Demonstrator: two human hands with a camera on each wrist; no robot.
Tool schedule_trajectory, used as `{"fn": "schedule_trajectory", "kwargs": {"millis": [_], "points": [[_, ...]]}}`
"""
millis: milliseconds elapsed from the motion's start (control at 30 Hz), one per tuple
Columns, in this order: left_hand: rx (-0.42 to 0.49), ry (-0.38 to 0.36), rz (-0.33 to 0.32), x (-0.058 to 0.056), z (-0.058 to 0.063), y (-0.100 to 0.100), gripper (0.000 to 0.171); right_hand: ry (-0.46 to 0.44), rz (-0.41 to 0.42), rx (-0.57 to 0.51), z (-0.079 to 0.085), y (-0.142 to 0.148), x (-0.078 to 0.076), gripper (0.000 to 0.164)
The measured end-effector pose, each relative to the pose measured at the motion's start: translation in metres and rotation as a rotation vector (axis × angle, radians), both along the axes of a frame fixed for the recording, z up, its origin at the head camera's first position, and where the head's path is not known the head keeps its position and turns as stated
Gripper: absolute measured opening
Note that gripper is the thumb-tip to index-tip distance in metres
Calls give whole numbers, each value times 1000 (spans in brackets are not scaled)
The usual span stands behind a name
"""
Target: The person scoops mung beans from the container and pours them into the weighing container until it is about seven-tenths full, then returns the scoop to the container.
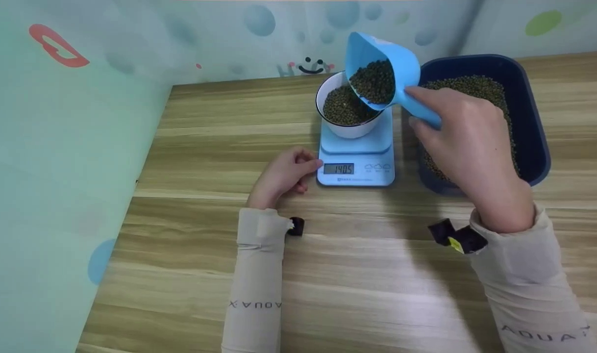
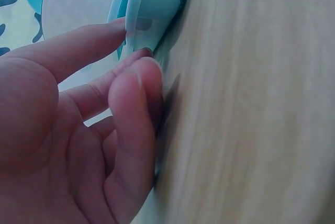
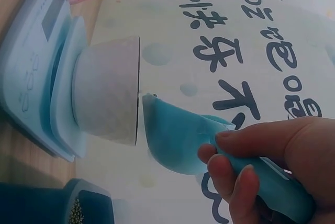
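Observation:
My right hand (image 1: 470, 137) grips the handle of a blue scoop (image 1: 407, 68), which holds dark green beans and is tilted over a white bowl (image 1: 350, 131). Beans partly fill the bowl, which stands on a light blue kitchen scale (image 1: 356, 177) whose display seems to read 1405. In the right wrist view the scoop (image 3: 178, 140) has its lip close to the rim of the bowl (image 3: 107, 90). My left hand (image 1: 286, 174) touches the scale's left edge near the display. The left wrist view shows its fingers loosely bent against the scale (image 2: 152, 12), holding nothing.
A dark blue tub (image 1: 537, 122) with many green beans stands right of the scale, partly hidden by my right hand. The wooden table (image 1: 195, 235) meets a patterned wall covering (image 1: 220, 44) at the back and left.

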State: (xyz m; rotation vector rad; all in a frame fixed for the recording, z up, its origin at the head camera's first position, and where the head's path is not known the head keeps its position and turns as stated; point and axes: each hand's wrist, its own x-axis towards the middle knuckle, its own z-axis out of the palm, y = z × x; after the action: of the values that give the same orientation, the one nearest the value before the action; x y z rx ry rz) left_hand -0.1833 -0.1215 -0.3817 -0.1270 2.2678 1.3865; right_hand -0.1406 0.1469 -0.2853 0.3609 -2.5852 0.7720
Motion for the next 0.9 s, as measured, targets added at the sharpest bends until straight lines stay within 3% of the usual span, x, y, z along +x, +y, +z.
{"fn": "schedule_trajectory", "kwargs": {"millis": [400, 900], "points": [[11, 10, -3, 0, -1, -1, 23, 27, -45, 18, 0, 10, -2, 34], [0, -2, -1, 0, -1, -1, 23, 47, -44, 35, -1, 9, -1, 31]]}}
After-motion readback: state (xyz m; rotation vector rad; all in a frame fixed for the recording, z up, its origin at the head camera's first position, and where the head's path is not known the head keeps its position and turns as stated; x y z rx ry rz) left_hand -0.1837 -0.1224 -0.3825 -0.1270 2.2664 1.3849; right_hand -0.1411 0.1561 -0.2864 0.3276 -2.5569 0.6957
